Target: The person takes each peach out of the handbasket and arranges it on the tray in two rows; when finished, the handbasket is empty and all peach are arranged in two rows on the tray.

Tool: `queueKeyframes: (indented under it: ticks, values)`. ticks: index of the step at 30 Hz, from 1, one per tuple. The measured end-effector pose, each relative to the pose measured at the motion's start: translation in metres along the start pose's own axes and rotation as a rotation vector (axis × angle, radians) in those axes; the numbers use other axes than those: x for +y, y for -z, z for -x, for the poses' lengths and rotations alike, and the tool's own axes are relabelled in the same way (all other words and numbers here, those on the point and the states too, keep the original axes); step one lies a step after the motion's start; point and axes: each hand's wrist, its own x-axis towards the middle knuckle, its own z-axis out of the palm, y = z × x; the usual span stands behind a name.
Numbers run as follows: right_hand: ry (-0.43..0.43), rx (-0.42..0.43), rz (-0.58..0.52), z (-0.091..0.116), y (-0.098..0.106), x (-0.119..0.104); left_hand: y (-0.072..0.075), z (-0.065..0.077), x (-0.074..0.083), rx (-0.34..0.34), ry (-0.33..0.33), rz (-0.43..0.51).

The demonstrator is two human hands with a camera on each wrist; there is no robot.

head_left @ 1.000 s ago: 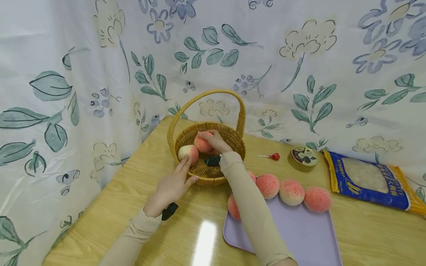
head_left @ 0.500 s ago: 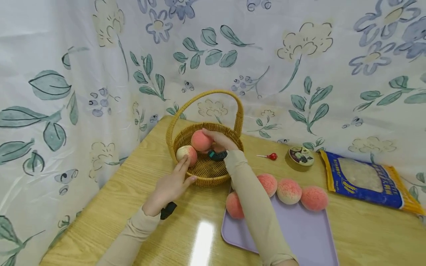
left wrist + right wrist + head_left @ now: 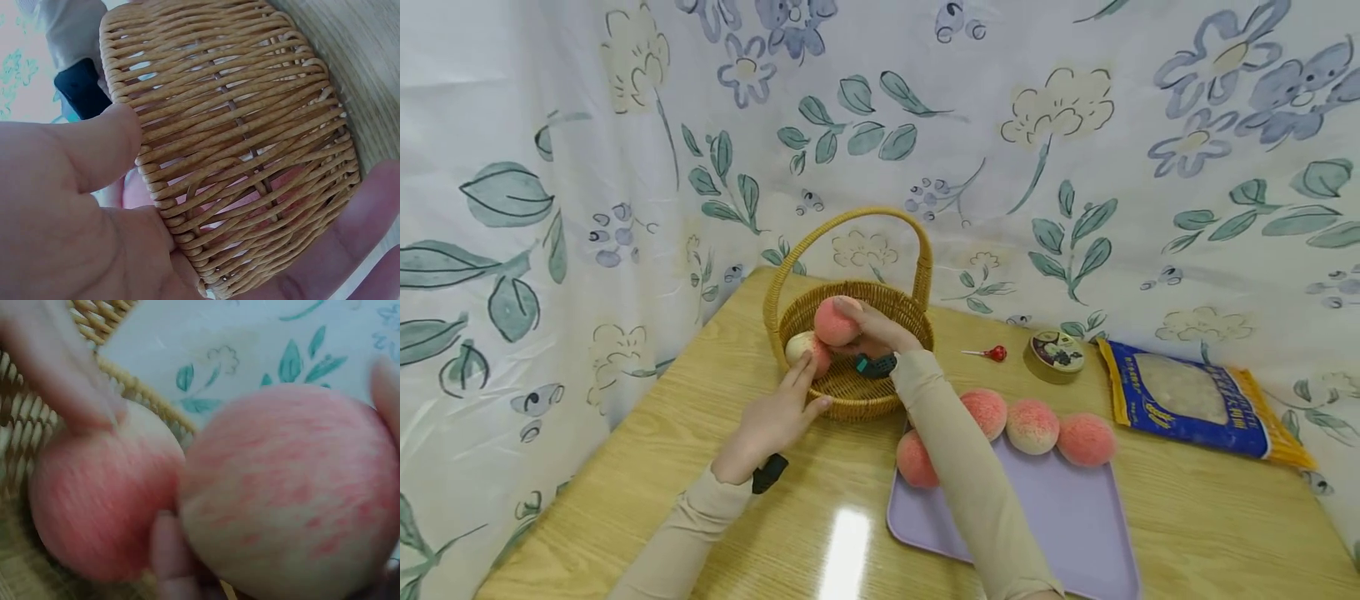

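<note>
My right hand [image 3: 876, 329] grips a pink peach [image 3: 837, 321] inside the wicker basket [image 3: 861, 408]. Its fingers show at the sides of this peach [image 3: 294, 494] in the right wrist view. Against it sits a second, paler peach [image 3: 810, 353], at the basket's left side. My left hand [image 3: 775, 421] lies across the near left rim, with straight fingers resting on that second peach. From the left wrist, its thumb [image 3: 109, 147] touches the rim, and other fingers [image 3: 362, 219] extend along the outside of the woven wall.
A lilac tray [image 3: 1067, 533] with several peaches [image 3: 1032, 427] along its back and left lies right of the basket, partly behind my right sleeve. Behind it are a red lollipop [image 3: 996, 353], a round tin [image 3: 1055, 357] and a blue-yellow packet [image 3: 1195, 404]. A floral curtain [image 3: 850, 125] hangs behind.
My right hand has carried its peach leftward within the basket, up against the paler peach. The left hand keeps its place at the rim. The whole head view has shifted slightly.
</note>
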Motion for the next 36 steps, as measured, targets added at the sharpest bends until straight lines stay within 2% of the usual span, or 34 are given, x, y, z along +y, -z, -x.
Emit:
queueKeyframes:
  ticks: [3,7,11,16,22,25,28,33,36]
  values:
    - [0.001,0.013,-0.148,0.006,-0.004,0.0,0.0,0.0,0.0,-0.007,-0.003,0.005]
    - [0.044,0.021,-0.348,0.02,-0.006,-0.003,0.0,-0.001,0.001,-0.005,-0.004,0.018]
    - [0.087,0.017,-0.445,0.045,-0.001,-0.007,0.0,-0.001,0.0,-0.003,-0.003,0.02]
    - [0.109,0.013,-0.497,0.082,0.012,-0.008,0.002,-0.001,0.001,-0.003,-0.002,0.012]
    - [0.182,-0.002,-0.365,0.143,0.029,0.005,0.0,-0.003,0.002,-0.018,-0.017,0.017]
    - [0.249,-0.015,-0.347,0.174,0.037,0.019,-0.001,-0.003,0.0,-0.021,-0.023,0.02]
    - [0.292,-0.015,-0.376,0.198,0.044,0.032,-0.001,-0.004,-0.001,-0.02,-0.028,0.018]
    - [0.253,0.007,-0.271,0.223,0.054,0.049,0.0,-0.005,-0.001,-0.02,-0.03,0.006]
    - [0.193,0.033,-0.133,0.232,0.061,0.057,-0.002,-0.006,0.001,-0.021,-0.03,0.002]
